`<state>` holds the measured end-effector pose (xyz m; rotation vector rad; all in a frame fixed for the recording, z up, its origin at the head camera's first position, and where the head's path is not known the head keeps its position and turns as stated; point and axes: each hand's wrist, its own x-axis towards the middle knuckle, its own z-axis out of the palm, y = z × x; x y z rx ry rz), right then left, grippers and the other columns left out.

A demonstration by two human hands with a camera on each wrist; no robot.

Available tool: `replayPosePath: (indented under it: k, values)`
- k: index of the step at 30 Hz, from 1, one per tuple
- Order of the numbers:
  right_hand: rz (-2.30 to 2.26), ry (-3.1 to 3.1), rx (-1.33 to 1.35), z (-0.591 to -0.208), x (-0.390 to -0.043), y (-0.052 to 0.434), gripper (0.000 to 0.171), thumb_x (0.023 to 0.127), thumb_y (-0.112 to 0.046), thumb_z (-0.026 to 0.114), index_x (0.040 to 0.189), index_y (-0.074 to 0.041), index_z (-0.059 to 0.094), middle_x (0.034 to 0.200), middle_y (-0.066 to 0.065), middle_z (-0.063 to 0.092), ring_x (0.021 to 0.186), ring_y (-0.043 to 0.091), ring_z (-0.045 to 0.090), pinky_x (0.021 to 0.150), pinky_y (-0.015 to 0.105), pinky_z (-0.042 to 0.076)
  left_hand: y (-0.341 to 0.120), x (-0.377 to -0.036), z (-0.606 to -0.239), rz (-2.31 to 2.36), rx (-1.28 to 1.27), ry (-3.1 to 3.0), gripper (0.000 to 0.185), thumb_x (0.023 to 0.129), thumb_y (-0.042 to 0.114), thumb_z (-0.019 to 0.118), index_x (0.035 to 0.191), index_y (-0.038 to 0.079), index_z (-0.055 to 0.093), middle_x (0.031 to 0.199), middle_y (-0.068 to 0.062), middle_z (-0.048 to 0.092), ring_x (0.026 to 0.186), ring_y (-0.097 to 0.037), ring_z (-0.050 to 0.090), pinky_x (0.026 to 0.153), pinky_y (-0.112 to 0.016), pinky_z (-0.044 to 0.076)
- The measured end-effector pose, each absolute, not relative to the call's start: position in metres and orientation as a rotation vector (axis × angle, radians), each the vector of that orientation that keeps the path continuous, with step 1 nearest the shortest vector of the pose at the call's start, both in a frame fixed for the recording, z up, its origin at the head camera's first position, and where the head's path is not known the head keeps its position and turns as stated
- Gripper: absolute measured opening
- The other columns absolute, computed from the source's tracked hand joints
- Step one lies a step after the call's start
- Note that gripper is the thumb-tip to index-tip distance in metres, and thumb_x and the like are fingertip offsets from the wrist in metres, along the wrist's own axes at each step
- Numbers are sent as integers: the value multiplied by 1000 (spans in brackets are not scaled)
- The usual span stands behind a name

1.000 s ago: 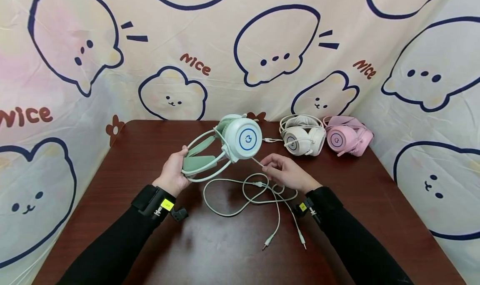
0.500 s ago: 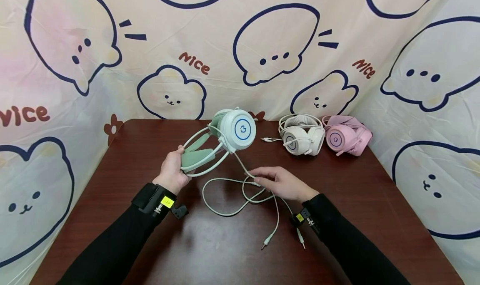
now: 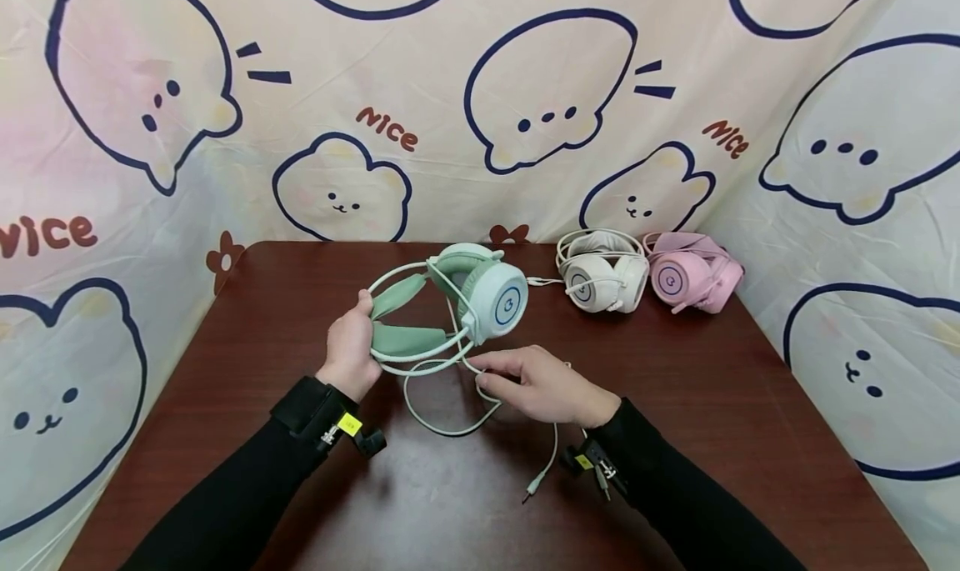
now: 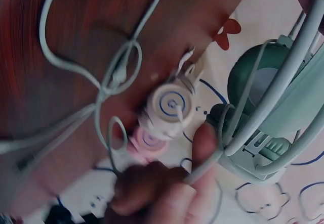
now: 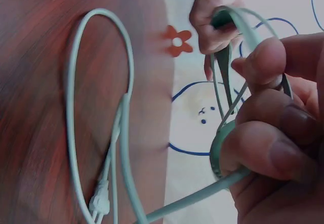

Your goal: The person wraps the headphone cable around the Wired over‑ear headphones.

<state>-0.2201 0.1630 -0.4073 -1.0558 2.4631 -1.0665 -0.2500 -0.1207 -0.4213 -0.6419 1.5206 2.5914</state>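
Note:
My left hand (image 3: 354, 331) grips the green padded headband of a green and white headset (image 3: 491, 303), held just above the dark wooden table (image 3: 247, 321). Its pale cable (image 3: 442, 425) drops from the earcup and loops on the table, ending in a jack plug (image 3: 532, 489). My right hand (image 3: 486, 376) pinches that cable close under the earcup. In the right wrist view my fingers (image 5: 273, 133) hold the cable (image 5: 121, 133), with the left hand (image 5: 212, 21) behind on the band. The left wrist view shows the green headband (image 4: 283, 82) close up and cable loops (image 4: 109, 77) on the table.
A white headset (image 3: 600, 281) and a pink headset (image 3: 693, 281) lie side by side at the table's back right. A cartoon-printed cloth backdrop (image 3: 480, 96) walls in the back and both sides. The table's front edge lies below my forearms.
The green headset has come down and turned, its earcup now facing more right. My right hand has slid left along the cable to just under the earcup.

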Motion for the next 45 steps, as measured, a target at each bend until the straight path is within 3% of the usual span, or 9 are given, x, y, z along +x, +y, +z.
replayPosePath:
  k: [4, 9, 12, 17, 21, 25, 33, 41, 45]
  values:
    - [-1147, 2431, -938, -401, -218, 165, 25, 107, -29, 59, 130, -30, 70, 60, -13, 46, 52, 4, 42, 51, 21, 36, -119, -247, -424, 2600, -582, 1743, 37, 108, 49, 48, 94, 17, 61, 78, 6, 44, 76, -10, 53, 78, -24, 51]
    - [-1215, 2398, -797, -398, -219, 169, 14, 106, -36, 61, 113, -33, 73, 60, -6, 52, 50, 9, 46, 44, 24, 33, -121, -246, -423, 2609, -500, 1981, 40, 107, 49, 50, 98, 15, 69, 63, 8, 36, 58, -10, 39, 60, -23, 41]
    - [-1178, 2393, -832, -395, -219, 171, 11, 104, -40, 62, 108, -35, 72, 63, -5, 56, 53, 10, 51, 47, 24, 37, -123, -246, -419, 2623, -485, 2041, 43, 108, 48, 49, 114, 13, 73, 69, 8, 49, 59, -8, 48, 60, -24, 46]
    - [-1156, 2358, -902, -385, -218, 183, 10, 105, -35, 63, 105, -29, 69, 75, 1, 68, 65, 18, 67, 56, 26, 50, -136, -255, -415, 2711, -573, 2053, 42, 108, 45, 50, 105, 10, 72, 77, 6, 62, 64, -8, 58, 64, -25, 51]
    - [-1109, 2371, -919, -379, -218, 189, 10, 106, -35, 61, 107, -28, 68, 73, -2, 66, 62, 26, 67, 53, 27, 50, -149, -265, -418, 2769, -731, 2060, 39, 108, 41, 53, 91, 11, 71, 72, 8, 58, 63, -8, 55, 65, -24, 49]
    - [-1031, 2398, -983, -374, -217, 193, 8, 105, -34, 63, 104, -28, 69, 71, -9, 65, 62, 18, 65, 54, 25, 48, -154, -270, -419, 2752, -821, 2075, 40, 107, 41, 54, 87, 11, 69, 68, 7, 55, 64, -10, 52, 65, -26, 47]
    - [-988, 2275, -1066, -358, -216, 210, 17, 107, -28, 60, 120, -32, 71, 79, -2, 70, 66, 11, 68, 61, 28, 56, -153, -269, -416, 2695, -812, 2155, 40, 107, 43, 55, 110, 10, 76, 91, 6, 64, 92, -11, 54, 82, -27, 45]
    - [-824, 2314, -1085, -344, -220, 224, 12, 104, -31, 65, 96, -35, 74, 72, -6, 71, 67, 9, 65, 60, 25, 51, -148, -268, -410, 2697, -749, 2224, 40, 106, 44, 55, 103, 11, 76, 76, 7, 62, 81, -12, 58, 76, -28, 49]
    - [-798, 2293, -1030, -339, -220, 227, 13, 105, -31, 64, 103, -36, 76, 72, -4, 71, 66, 12, 68, 62, 27, 55, -150, -268, -410, 2707, -786, 2207, 38, 106, 43, 56, 105, 11, 77, 83, 6, 65, 86, -12, 59, 78, -28, 48]
